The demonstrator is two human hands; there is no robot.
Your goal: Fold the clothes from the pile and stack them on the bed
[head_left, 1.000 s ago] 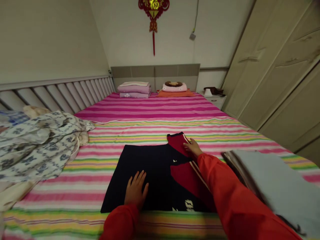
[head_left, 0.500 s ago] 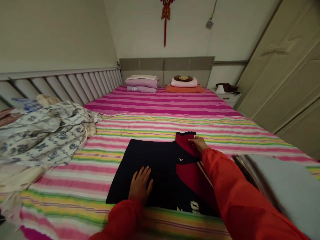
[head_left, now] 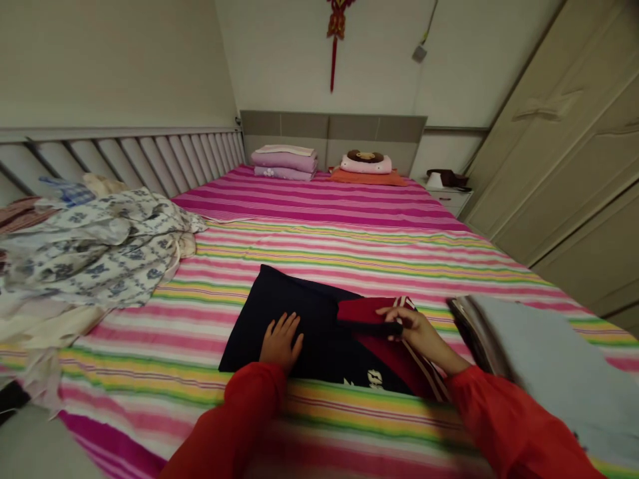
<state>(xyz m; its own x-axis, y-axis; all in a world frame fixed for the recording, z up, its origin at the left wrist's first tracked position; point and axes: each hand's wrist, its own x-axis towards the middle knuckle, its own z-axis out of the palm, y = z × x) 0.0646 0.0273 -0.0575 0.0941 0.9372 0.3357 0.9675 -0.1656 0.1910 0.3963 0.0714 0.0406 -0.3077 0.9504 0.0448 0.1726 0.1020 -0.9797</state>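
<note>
A dark navy garment with red panels (head_left: 319, 332), which looks like a shirt, lies partly folded on the striped bedsheet. Pale lettering shows near its lower edge, and white stripes run along the red part at the right. My left hand (head_left: 282, 342) rests flat on the navy cloth with its fingers spread. At the garment's right end, my right hand (head_left: 412, 329) pinches a narrow dark-edged strip of the cloth, slightly raised. Which part of the garment this strip is, I cannot tell for certain.
A stack of folded clothes (head_left: 539, 352), light blue-grey on top, lies to the right. Loose clothes, including a floral piece (head_left: 114, 246), are heaped at the left by the bed rail (head_left: 164, 156). Folded bedding (head_left: 284, 161) sits by the headboard (head_left: 329, 133).
My right hand has drawn the red sleeve part from the far edge toward me, over the garment. My left hand still presses the navy cloth. The view has shifted slightly.
</note>
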